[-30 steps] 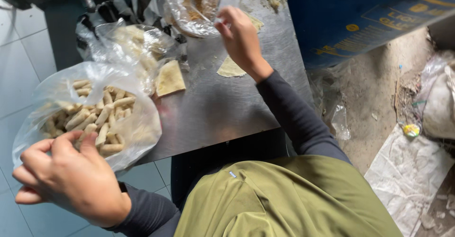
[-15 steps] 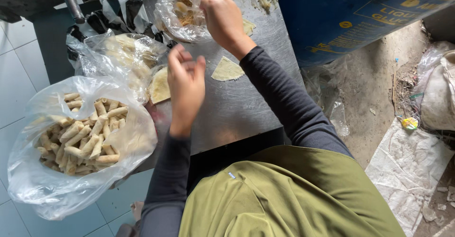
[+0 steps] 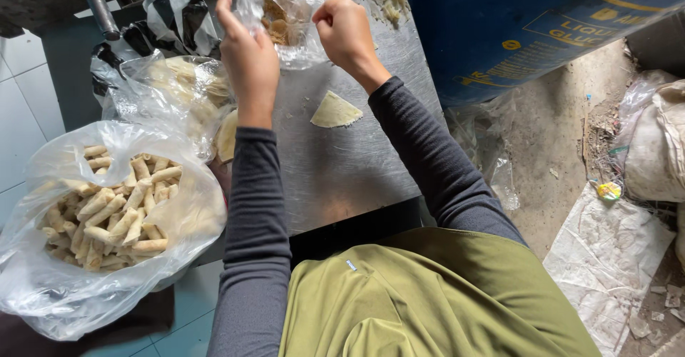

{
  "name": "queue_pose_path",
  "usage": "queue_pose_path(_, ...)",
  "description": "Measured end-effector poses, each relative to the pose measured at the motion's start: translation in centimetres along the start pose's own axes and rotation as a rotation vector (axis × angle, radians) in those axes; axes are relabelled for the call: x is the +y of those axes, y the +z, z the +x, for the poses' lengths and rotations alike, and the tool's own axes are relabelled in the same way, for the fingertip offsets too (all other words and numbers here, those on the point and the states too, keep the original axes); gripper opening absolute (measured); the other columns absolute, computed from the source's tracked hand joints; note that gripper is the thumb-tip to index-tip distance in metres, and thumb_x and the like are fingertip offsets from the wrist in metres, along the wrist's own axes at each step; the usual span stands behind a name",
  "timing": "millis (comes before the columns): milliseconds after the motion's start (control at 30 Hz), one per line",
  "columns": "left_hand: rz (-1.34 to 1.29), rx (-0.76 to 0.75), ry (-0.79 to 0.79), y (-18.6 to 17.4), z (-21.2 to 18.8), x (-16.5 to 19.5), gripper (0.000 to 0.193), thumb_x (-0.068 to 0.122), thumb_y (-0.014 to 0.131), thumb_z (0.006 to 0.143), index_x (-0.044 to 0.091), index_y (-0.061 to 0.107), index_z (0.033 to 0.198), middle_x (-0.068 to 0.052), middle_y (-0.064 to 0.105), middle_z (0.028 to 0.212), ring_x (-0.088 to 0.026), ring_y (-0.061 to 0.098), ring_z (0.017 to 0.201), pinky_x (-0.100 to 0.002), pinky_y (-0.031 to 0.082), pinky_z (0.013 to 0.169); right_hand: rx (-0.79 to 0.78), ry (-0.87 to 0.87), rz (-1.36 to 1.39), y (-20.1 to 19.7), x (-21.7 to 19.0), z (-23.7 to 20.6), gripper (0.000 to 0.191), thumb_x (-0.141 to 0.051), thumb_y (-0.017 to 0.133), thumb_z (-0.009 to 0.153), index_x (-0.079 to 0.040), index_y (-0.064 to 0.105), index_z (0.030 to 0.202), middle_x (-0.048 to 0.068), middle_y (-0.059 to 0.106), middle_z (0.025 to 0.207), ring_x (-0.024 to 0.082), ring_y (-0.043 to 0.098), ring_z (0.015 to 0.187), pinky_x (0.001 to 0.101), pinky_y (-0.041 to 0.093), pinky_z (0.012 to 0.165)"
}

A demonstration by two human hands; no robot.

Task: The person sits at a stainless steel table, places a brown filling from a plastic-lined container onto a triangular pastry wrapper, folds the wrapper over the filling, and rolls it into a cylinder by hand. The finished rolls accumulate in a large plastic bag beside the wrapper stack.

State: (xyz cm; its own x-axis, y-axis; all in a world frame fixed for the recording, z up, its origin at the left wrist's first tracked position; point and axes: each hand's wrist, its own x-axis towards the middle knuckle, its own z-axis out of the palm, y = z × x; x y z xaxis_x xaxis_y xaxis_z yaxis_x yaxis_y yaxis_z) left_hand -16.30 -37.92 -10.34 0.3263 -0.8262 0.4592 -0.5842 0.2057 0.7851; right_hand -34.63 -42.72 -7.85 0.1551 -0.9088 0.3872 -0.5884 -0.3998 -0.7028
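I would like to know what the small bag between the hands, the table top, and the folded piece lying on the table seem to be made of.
Small bag: thin clear plastic film, glossy and crinkled; its brownish contents show through.
Table top: probably sheet metal, perhaps steel; grey, dull sheen, fine scratches.
Folded piece: looks like thin dough wrapper; pale yellow, matte, soft fold.
The left hand and right hand both pinch the bag's rim.

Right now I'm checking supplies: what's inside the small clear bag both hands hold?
The small clear bag holds brownish filling, part-hidden by plastic glare and the left hand.
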Motion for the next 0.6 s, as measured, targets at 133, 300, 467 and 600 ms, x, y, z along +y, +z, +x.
queue_pose_path(133, 0.063, -0.046, -0.09, -2.9, -3.4, 2.7, 0.067, 0.005, 0.066, 0.099, -0.002, 0.025, 0.152, -0.024, 0.067, 0.115, -0.034, 0.072, 0.101, -0.042, 0.059, 0.089, -0.037, 0.092, 0.072, 0.2, 0.6, 0.1, 0.013, -0.003, 0.067, 0.083, 0.001, 0.078, 0.088, 0.011, 0.076, 0.072, 0.015, 0.071, 0.062, 0.0294, 0.056, 0.058)
queue_pose_path(300, 0.185, -0.116, -0.027, -4.7, -9.0, 5.2, 0.029, 0.012, 0.071, 0.102, 0.002, 0.053, 0.123, -0.02, 0.058, 0.116, -0.037, 0.064, 0.108, -0.044, 0.051, 0.092, -0.029, 0.065, 0.103, 0.3, 0.7, -0.3, 0.014, -0.003, 0.067, 0.084, 0.001, 0.079, 0.09, 0.01, 0.076, 0.073, 0.013, 0.071, 0.064, 0.0284, 0.056, 0.059)
queue_pose_path(467, 0.329, -0.348, -0.081, -3.3, -12.2, 5.7, 0.029, 0.022, 0.078, 0.091, 0.003, 0.06, 0.105, -0.018, 0.061, 0.104, -0.04, 0.063, 0.097, -0.048, 0.051, 0.081, -0.03, 0.129, 0.131, 0.7, 0.3, -0.5, 0.014, -0.003, 0.066, 0.084, 0.002, 0.078, 0.089, 0.009, 0.075, 0.071, 0.011, 0.068, 0.061, 0.0282, 0.054, 0.056)
queue_pose_path(600, 0.323, -0.399, -0.086, -2.3, -12.7, 5.1, 0.029, 0.024, 0.08, 0.087, 0.004, 0.061, 0.097, -0.017, 0.062, 0.1, -0.039, 0.064, 0.094, -0.048, 0.052, 0.079, -0.006, 0.172, 0.202, 0.3, 0.7, -0.5, 0.013, -0.004, 0.069, 0.082, 0.001, 0.08, 0.088, 0.006, 0.075, 0.07, 0.009, 0.067, 0.061, 0.0266, 0.053, 0.056)
